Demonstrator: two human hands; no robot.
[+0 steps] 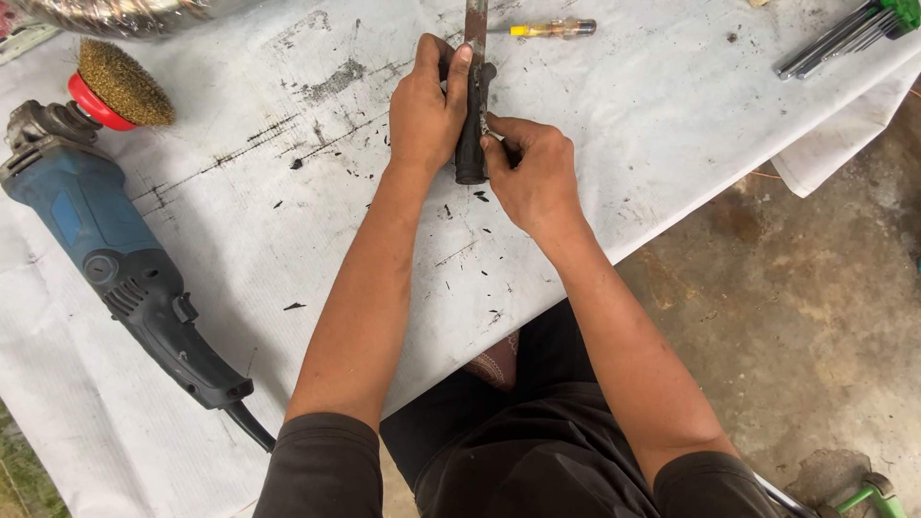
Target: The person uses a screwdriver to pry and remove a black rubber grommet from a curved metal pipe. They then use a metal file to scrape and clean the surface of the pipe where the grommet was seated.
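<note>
Two hands, one black-handled tool, one angle grinder, one screwdriver, one hex key set

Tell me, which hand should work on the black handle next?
Probably the right hand: its fingertips already pinch at the side of the black handle. The left hand wraps the handle, steadying it on the white sheet.

The rusty blade runs off the top edge, the left hand hides part of its black handle, and the grinder's cord disappears behind the sleeve.
</note>
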